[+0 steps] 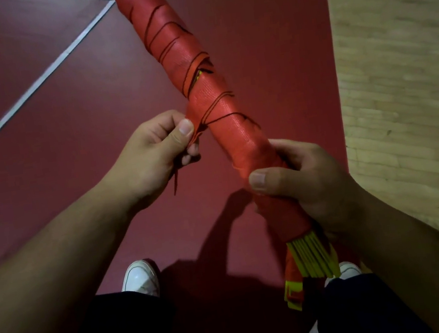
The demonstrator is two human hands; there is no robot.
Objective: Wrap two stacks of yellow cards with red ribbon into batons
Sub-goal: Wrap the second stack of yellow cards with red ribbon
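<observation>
Wrapped baton (197, 64) being held above a dark red floor (38, 142)

The red floor, crossed by white lines (37, 82), is meeting pale wood flooring (405, 81) at right, with white shoes (139, 278) showing below. The baton is slanting from top centre down to lower right, yellow cards (314, 257) sticking out at its near end. The right hand (308, 178) is gripping its lower part, and the left hand (153, 153) is pinching the loose ribbon end (193, 116), possibly with a dark thread.
</observation>
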